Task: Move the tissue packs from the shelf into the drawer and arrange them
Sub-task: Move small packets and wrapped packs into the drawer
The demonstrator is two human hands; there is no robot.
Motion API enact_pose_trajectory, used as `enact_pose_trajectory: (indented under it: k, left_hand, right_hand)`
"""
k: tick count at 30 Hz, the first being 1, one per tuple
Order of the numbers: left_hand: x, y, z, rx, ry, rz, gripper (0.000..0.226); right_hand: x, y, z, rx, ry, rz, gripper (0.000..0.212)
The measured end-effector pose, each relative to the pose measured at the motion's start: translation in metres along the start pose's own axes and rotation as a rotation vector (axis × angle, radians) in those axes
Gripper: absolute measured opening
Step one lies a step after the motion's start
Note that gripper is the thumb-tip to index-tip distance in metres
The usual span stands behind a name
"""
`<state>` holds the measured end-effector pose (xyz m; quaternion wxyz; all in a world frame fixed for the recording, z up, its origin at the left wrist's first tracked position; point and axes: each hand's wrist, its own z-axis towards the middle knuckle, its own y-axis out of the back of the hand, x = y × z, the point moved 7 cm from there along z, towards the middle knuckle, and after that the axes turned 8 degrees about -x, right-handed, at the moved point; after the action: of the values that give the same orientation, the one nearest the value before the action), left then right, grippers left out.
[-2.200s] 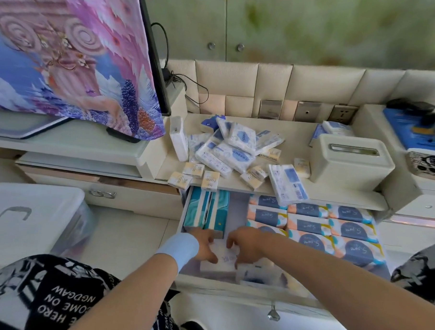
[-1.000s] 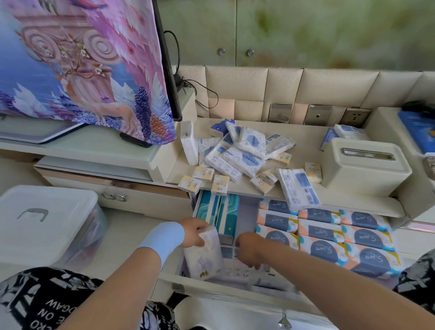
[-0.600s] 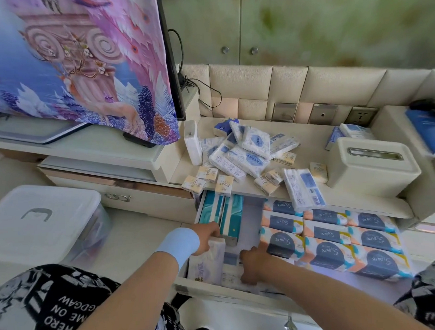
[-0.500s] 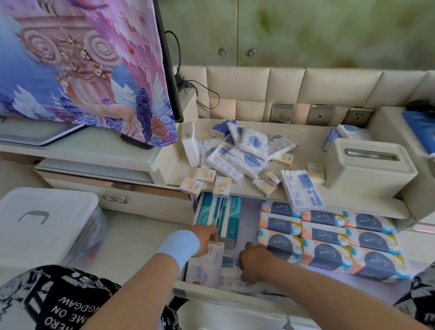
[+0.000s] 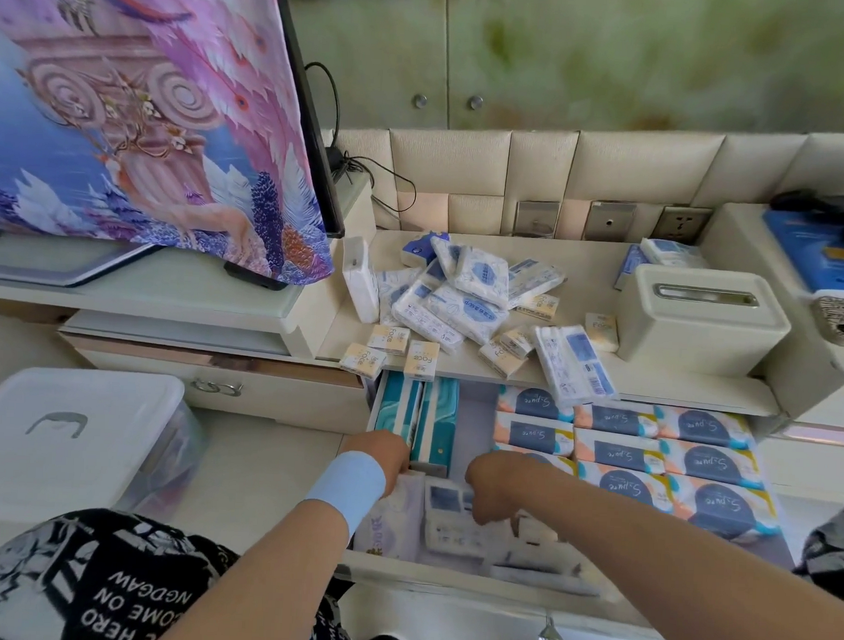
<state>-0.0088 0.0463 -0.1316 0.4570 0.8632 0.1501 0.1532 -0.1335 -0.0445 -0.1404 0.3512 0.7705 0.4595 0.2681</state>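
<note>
The open drawer (image 5: 447, 575) below the shelf holds two teal packs (image 5: 418, 416) at the left and rows of orange and blue packs (image 5: 666, 451) at the right. At the front left, my left hand (image 5: 385, 456) grips a white tissue pack (image 5: 387, 521) that stands on edge against the drawer's left wall. My right hand (image 5: 497, 485) is curled over white packs (image 5: 450, 519) lying at the drawer's front; its fingertips are hidden. A heap of small white and blue tissue packs (image 5: 459, 302) lies on the shelf (image 5: 587, 259) above.
A cream tissue box (image 5: 700, 322) stands on the shelf's right. A screen with a colourful cover (image 5: 143, 114) stands at the left. A lidded plastic bin (image 5: 66, 439) sits on the floor at the left. My knee in black printed cloth (image 5: 84, 590) is below.
My left hand lifted a white pack from the drawer's front, turned it upright and lowered it against the left wall. My right hand shifted left over the flat packs.
</note>
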Motion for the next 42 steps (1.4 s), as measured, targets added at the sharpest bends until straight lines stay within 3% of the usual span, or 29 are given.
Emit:
enact_pose_trajectory:
  k: [6,9,12,15,18,21,27,33,37,42]
  left_hand:
    - [-0.016,-0.005,-0.004,0.069,0.0,0.006,0.044]
    - [-0.026,0.018,-0.007,-0.035,-0.008,0.057,0.032]
    - [-0.05,0.034,-0.012,-0.092,-0.082,-0.09,0.036]
    - [-0.081,0.022,-0.024,0.102,-0.103,-0.341,0.043]
    - [-0.105,0.002,-0.04,0.301,-0.059,-0.409,0.06]
    - [-0.117,-0.015,-0.042,0.397,-0.032,-0.415,0.061]
    - [-0.119,-0.017,-0.034,0.337,-0.091,-0.405,0.042]
    - [-0.133,0.024,-0.024,0.183,-0.144,-0.718,0.029]
    - [-0.145,0.057,-0.02,0.072,-0.173,-0.927,0.023]
    - [-0.19,0.053,-0.023,0.211,-0.282,-0.795,0.035]
  right_hand:
    - [-0.026,0.01,-0.023,-0.006,0.044,0.171,0.037]
    - [-0.034,0.004,-0.033,0.061,0.034,0.224,0.031]
    - [-0.04,-0.008,-0.043,0.13,-0.035,0.209,0.029]
    - [-0.046,-0.018,-0.047,0.089,-0.053,0.146,0.035]
    - [-0.046,-0.027,-0.06,0.186,-0.071,0.374,0.043]
    - [-0.043,-0.038,-0.071,0.303,-0.052,0.497,0.057]
    - [-0.051,-0.052,-0.08,0.11,-0.005,0.253,0.057]
    - [-0.085,-0.014,-0.098,-0.069,-0.041,0.298,0.043]
    - [-0.123,0.018,-0.121,-0.043,-0.152,0.306,0.047]
    - [-0.151,-0.012,-0.14,0.134,-0.324,-0.13,0.05]
